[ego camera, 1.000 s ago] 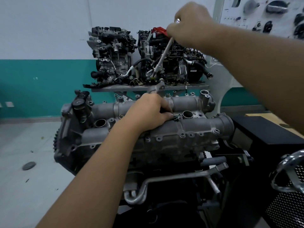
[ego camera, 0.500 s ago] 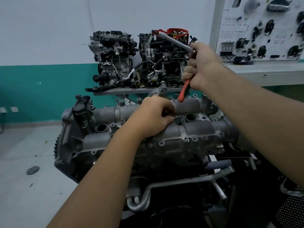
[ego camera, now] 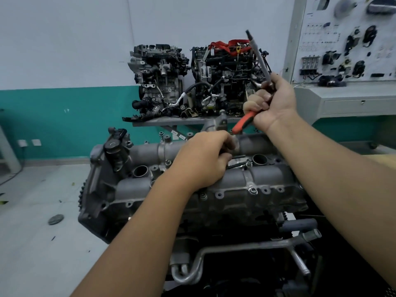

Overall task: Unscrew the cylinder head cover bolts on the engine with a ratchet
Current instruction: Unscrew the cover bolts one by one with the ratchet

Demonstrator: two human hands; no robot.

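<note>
The grey cylinder head cover lies across the engine in front of me, with small bolts along its near flange. My left hand rests on the middle of the cover. Its fingers are curled shut on dark long bolts that stick out to the right of the fingertips. My right hand is raised above the far side of the cover and grips the ratchet by its red handle. The ratchet's long silver extension points up and slightly left, clear of the engine.
Two other engines stand on a grey shelf against the teal-and-white wall behind. A parts display board over a grey cabinet is at the right. Metal pipes run below the cover. A dark disc lies on the floor at left.
My right hand came down from high above the far engines and turned the ratchet over, so its extension now points upward. My left hand stayed on the cover.
</note>
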